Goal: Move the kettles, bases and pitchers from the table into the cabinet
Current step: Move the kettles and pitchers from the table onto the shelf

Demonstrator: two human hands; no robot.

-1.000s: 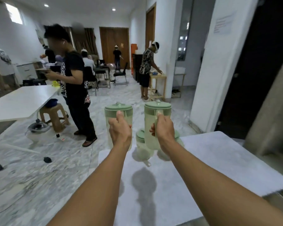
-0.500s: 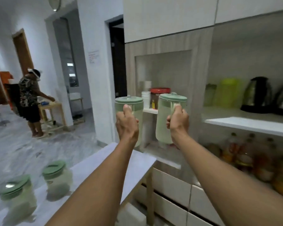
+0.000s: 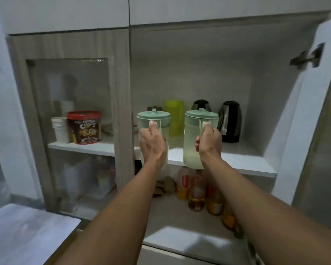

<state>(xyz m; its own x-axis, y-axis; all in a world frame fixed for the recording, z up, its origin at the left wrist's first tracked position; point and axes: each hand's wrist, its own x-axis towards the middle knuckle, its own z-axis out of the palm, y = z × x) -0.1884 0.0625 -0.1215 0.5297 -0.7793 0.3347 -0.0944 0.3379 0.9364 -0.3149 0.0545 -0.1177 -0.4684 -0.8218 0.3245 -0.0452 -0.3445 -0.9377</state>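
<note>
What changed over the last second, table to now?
The person turned from the table to the open cabinet shelf, carrying both pitchers up to it. Grips unchanged: left hand on the left pitcher, right hand on the right pitcher; neither set down yet.

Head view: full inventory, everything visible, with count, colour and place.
pitchers: 2, pale green with green lids, one held in each hand in front of the open shelf
kettles: 2, black, back right of the shelf
tall container: 1, yellow-green, back of the shelf
tub: 1, brown with red lid, behind the glass door on the left
paper cups: 1 stack, white, left of the tub
bottles: several, amber and orange, below the shelf
table: 1, white, bottom left
left hand: grips the left pitcher's handle
right hand: grips the right pitcher's handle
</note>
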